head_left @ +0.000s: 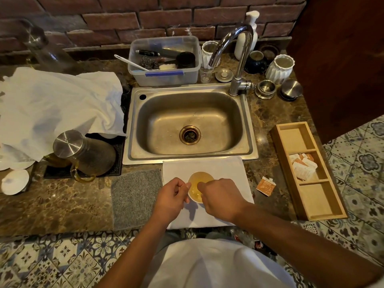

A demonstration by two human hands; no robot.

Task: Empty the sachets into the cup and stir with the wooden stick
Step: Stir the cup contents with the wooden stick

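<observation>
Amber liquid fills the cup (198,186), which stands on a white cloth (228,169) at the counter's front edge, just before the sink (188,123). Left hand (170,197): fingers curled against the cup's left wall, steadying it. Right hand (218,196): fingers bunched in a pinch over the cup's right rim, as if on something thin; no wooden stick can be made out, so what it holds cannot be confirmed. One torn orange sachet (266,185) lies on the counter just right of the cloth. Further sachets (303,167) sit in the middle compartment of a wooden tray (336,210) at the right; its other two compartments show nothing.

Judgement: the step in hand appears to be stirring. To do it well, the left hand should hold the cup firm against the cloth, and the strokes should stay small and clear of the rim, since the liquid stands fairly high and the cloth would stain.

Surface: brown marbled stone counter (62,204), with a grey mat (135,196) touching the cloth's left edge, and a steel-lidded glass jug (87,154) on a black mat beyond. Room: brick wall behind, patterned tile floor below.
</observation>
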